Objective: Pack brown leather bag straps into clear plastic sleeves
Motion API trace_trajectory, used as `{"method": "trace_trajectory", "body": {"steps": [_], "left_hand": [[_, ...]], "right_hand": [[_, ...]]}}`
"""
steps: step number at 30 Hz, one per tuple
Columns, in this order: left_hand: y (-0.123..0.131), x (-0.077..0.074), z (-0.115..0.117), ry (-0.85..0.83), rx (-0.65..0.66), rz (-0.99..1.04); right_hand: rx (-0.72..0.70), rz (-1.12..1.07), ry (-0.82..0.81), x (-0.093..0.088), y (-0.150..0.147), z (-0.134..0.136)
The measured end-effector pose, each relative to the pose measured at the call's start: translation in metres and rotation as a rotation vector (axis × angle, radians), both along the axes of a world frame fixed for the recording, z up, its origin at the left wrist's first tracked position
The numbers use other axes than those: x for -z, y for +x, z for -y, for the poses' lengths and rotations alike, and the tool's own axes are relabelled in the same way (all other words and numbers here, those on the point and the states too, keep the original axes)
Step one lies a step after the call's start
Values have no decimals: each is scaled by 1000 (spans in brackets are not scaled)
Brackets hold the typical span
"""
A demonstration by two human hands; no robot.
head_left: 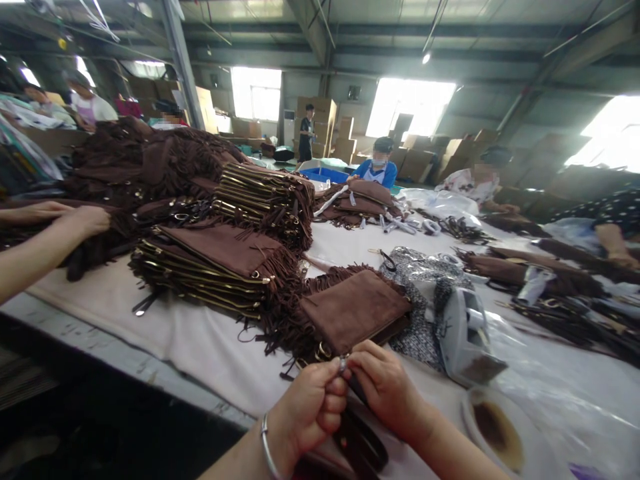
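A brown suede fringed bag point(356, 308) lies on the white-covered table point(200, 340) right in front of me. My left hand point(309, 408), with a silver bangle on the wrist, and my right hand point(386, 390) are both closed in a pinch on a small metal clasp point(343, 363) at the bag's near corner. A dark brown strap point(363, 443) hangs from the clasp below my hands and loops toward me.
Stacks of the same brown fringed bags point(220, 263) fill the table's left and middle. A grey tape dispenser point(467, 337) and a cup of brown liquid point(495, 430) stand to my right. Another person's hand point(83, 220) reaches in from the left; several other people work around the table.
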State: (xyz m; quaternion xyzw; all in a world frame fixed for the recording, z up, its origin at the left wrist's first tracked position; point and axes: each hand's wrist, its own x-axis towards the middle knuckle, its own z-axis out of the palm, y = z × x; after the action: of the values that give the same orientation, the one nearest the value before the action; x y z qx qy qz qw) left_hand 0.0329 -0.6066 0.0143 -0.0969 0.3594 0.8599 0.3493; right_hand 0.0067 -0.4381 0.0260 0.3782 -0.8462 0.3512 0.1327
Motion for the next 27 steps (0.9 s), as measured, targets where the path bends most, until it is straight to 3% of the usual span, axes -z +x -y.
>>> {"method": "trace_trajectory", "body": {"steps": [5, 11, 20, 27], "left_hand": [[1, 0, -8, -273, -101, -143], [2, 4, -9, -297, -79, -163], [5, 4, -10, -410, -76, -254], [11, 7, -7, -1062, -90, -890]], "right_hand": [[39, 96, -8, -2, 3, -4], [104, 70, -33, -7, 4, -9], [14, 124, -28, -6, 2, -11], [41, 37, 101, -15, -3, 2]]}}
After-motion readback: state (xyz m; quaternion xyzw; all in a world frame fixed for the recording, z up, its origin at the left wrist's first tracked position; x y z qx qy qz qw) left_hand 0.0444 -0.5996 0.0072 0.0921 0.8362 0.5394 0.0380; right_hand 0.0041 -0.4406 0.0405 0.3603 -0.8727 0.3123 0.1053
